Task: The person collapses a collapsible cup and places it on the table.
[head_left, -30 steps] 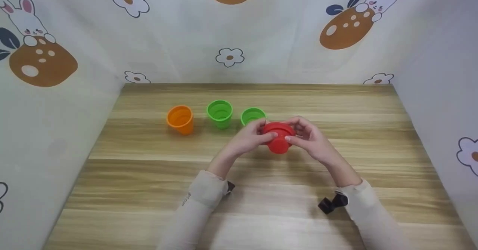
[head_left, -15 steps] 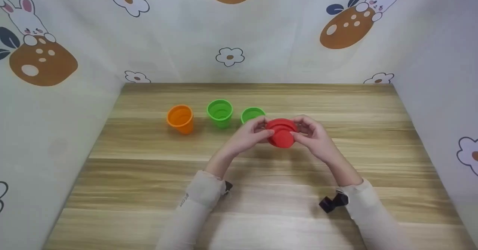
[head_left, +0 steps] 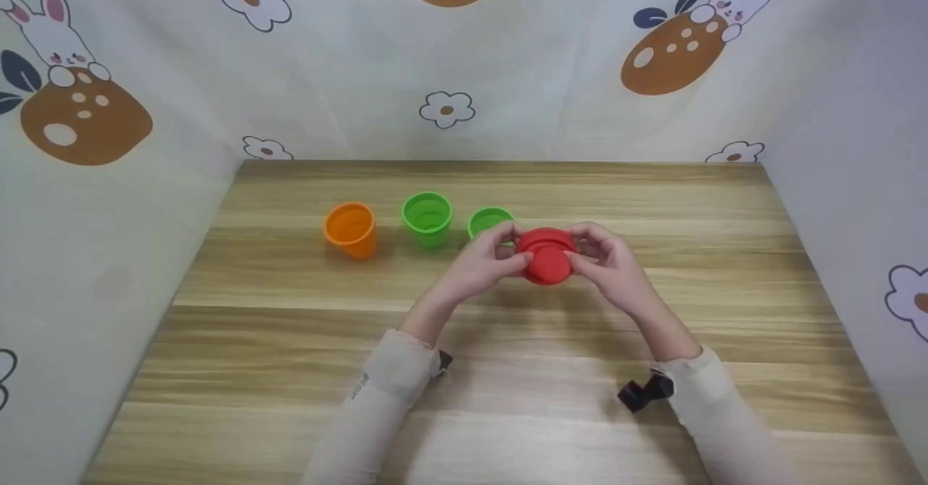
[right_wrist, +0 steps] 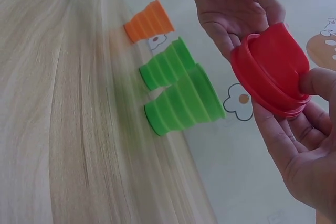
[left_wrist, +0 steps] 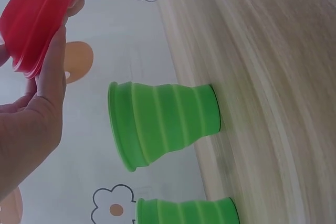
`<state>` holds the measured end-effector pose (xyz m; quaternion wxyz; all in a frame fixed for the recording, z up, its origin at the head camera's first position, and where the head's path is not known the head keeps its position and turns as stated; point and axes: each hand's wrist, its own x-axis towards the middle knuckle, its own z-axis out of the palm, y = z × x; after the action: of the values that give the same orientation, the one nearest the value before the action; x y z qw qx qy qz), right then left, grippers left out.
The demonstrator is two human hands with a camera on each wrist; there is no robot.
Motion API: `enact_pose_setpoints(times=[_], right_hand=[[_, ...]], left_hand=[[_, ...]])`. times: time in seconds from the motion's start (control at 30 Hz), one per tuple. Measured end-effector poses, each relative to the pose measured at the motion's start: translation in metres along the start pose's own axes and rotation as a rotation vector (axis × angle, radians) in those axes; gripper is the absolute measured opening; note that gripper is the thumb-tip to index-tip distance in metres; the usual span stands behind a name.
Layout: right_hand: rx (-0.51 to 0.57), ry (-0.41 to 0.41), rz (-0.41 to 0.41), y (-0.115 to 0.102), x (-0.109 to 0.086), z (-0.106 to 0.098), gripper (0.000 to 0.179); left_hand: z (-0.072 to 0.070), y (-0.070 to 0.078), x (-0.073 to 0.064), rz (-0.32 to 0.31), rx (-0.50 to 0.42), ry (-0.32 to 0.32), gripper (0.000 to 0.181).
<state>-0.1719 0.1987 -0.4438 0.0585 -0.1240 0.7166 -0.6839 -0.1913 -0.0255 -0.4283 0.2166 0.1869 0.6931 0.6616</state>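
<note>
Both hands hold a red collapsible cup (head_left: pixel 549 262) above the table, its round base facing the head camera. It looks partly folded, with stacked rings behind the base. My left hand (head_left: pixel 487 262) grips its left side, thumb on the front near the base. On the opposite side my right hand (head_left: pixel 607 266) pinches it in the same way, fingers behind the rim. In the right wrist view the red cup (right_wrist: pixel 273 72) shows a bent wall between the two hands. Just behind the left hand stands a green cup (head_left: pixel 490 218), its lower part hidden in the head view.
Another green cup (head_left: pixel 427 217) stands upright to the left, and beyond it an orange cup (head_left: pixel 351 230). All three rest on the wood-grain table (head_left: pixel 304 369). A patterned cloth (head_left: pixel 348 64) with rabbits and flowers hangs behind and along the sides.
The red cup has tilted so its base faces the head camera more, and has risen slightly in view. Its base looks pushed further in. The other cups stay in place.
</note>
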Motion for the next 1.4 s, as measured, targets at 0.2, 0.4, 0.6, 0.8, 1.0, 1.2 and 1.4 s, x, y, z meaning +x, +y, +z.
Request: enact_pose_setpoints(times=[0.2, 0.4, 0.6, 0.8, 1.0, 1.2, 1.4], right_hand=[[0.010, 0.015, 0.008, -0.0004, 0.0005, 0.0013, 0.032], [0.019, 0.039, 0.004, -0.0002, 0.0010, 0.0013, 0.031], [0.019, 0.063, -0.001, 0.0001, 0.0012, 0.0008, 0.032], [0.026, 0.067, 0.009, 0.0008, 0.0020, 0.0016, 0.031], [0.036, 0.063, 0.005, 0.0002, 0.0023, 0.0027, 0.032], [0.037, 0.061, 0.009, 0.0000, 0.0026, 0.0033, 0.033], [0.028, 0.010, 0.017, 0.0013, 0.0011, 0.0014, 0.033]], left_hand=[[0.0017, -0.0003, 0.0007, 0.009, 0.015, 0.023, 0.027], [0.0014, 0.0013, -0.0001, 0.011, 0.025, 0.001, 0.028], [-0.0002, 0.0041, -0.0023, 0.032, 0.022, -0.024, 0.038], [-0.0003, 0.0027, -0.0015, 0.043, 0.041, -0.017, 0.039], [0.0010, 0.0010, 0.0002, 0.058, 0.098, 0.014, 0.037], [0.0032, -0.0008, 0.0019, 0.053, 0.138, 0.069, 0.035], [0.0069, 0.0004, 0.0024, 0.048, 0.155, 0.078, 0.033]])
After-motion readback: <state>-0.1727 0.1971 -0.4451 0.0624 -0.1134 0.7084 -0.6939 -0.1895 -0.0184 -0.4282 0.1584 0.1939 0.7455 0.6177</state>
